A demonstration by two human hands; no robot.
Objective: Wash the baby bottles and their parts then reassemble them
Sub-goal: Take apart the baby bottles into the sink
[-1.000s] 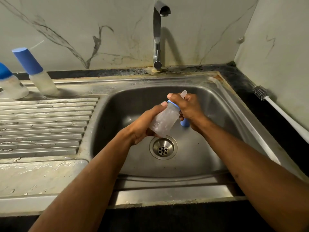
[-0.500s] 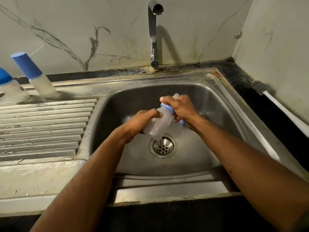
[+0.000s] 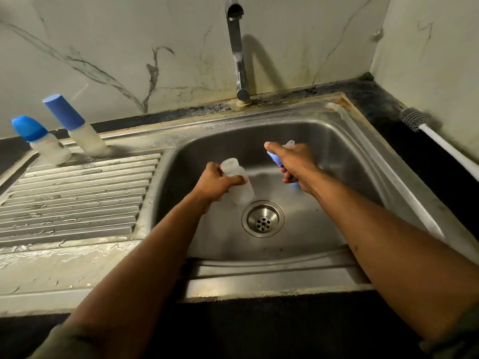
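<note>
Head view, nearest zone: both forearms are extended over the front edge of the sink (image 3: 305,270) toward the basin.

Left hand (image 3: 215,183): the fingers are curled round the bottle body (image 3: 239,185), which is held tilted above the basin, just left of the drain (image 3: 263,218), with its open threaded neck pointing up and away. The body is judged light, semi-rigid plastic and probably slippery, although wetness on it cannot be confirmed. A full wrap round the mid-section is recommended, since the bare neck threads must be kept free for the collar.

Right hand (image 3: 293,161): the fingers and thumb are closed round the nipple and collar (image 3: 275,159), held well apart from the bottle. A clear tip is seen above the knuckles and a blue piece below the palm; whether that piece is a separate cap cannot be told. The nipple is judged soft and easily deformed, so the stiff blue collar ring is the preferred holding point.

Far zone: no water is seen running from the tap (image 3: 237,47). Two capped bottles (image 3: 64,136) are stood upright at the back of the drainboard (image 3: 77,198). A bottle brush (image 3: 425,125) is laid on the dark counter at right.
</note>
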